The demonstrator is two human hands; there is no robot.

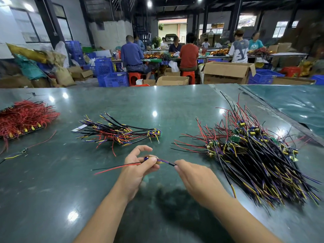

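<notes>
One red heap (26, 118), one mixed bundle (119, 132) and one large pile (254, 151) made three wire lots on one table (157, 102), plus one loose piece (24, 150) and one lifted wire assembly (150, 159)

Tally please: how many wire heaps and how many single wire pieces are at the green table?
Wire heaps: 3 (red wire heap; small mixed-colour wire bundle; large black, purple and yellow wire heap)
Single wire pieces: 2 (red-and-black wire piece pinched by left hand and right hand; loose yellow-and-red wire piece lying far left)
Total: 5
</notes>
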